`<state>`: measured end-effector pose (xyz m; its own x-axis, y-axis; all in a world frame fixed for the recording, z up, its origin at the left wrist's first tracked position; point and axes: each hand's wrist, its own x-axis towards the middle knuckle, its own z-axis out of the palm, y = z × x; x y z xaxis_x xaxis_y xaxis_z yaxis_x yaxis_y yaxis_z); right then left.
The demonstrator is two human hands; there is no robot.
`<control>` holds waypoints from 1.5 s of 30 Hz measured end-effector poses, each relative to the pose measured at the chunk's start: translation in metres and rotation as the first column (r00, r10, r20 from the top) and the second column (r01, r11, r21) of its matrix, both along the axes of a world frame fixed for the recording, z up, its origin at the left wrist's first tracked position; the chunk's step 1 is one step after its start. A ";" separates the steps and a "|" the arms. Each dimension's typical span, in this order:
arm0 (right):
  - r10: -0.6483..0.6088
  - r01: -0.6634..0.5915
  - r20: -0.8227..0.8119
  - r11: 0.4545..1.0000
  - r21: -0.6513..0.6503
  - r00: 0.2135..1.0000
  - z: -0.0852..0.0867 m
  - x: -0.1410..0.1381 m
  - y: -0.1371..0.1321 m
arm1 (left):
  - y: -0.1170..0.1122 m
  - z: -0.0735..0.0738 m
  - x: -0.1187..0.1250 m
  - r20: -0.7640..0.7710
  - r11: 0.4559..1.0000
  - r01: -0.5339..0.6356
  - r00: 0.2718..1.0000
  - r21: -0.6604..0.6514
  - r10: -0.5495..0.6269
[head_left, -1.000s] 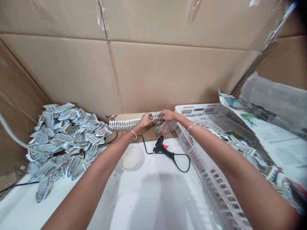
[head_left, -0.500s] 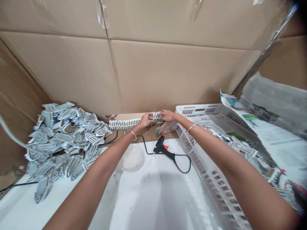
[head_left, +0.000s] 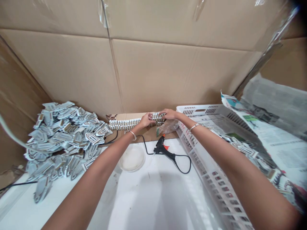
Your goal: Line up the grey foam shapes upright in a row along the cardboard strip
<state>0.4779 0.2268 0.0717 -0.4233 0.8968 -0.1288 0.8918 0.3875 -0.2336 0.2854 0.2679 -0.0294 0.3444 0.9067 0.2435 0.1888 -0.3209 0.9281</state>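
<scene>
A row of thin white pieces with brownish edges stands on a strip of cardboard along the back. My left hand is at the row's right part, fingers curled against the pieces. My right hand grips the right end of a short stack of the same pieces, so the stack sits between both hands. Some fingertips are hidden behind it. In front lies a black glue gun with an orange tip and trigger. Crumpled clear plastic rests just below my right hand.
A large heap of flat grey-white pieces fills the left. On the right stands a white perforated basket with more pieces and newspaper. A round translucent lid-like disc lies on the white table. Cardboard walls rise behind.
Hardly anything differs. My right hand and forearm have shifted very slightly, and the fingers of both hands stay on the stack.
</scene>
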 end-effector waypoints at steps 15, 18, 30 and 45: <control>-0.236 0.274 -0.155 0.912 0.305 0.959 0.011 0.019 0.003 | -0.007 0.008 -0.010 -0.061 0.998 0.057 0.997 -0.002 -0.057; -0.253 0.320 -0.226 0.881 0.347 0.941 0.012 0.023 0.004 | -0.011 0.012 -0.014 -0.094 0.998 0.060 0.994 -0.014 -0.061; -0.230 0.548 -0.611 0.733 0.403 0.757 0.037 0.008 -0.011 | -0.059 0.060 -0.112 -0.240 0.986 0.081 0.970 0.146 -0.044; -0.024 0.052 -0.743 0.999 0.015 0.668 -0.020 -0.207 -0.125 | -0.224 0.008 -0.272 -0.463 0.905 -0.094 0.834 0.415 0.299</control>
<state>0.2711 0.1015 0.0521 -0.3316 0.9119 0.2420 0.4430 0.3770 -0.8134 0.0136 0.0439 -0.0214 0.3342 0.8497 0.4078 0.6917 -0.5151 0.5062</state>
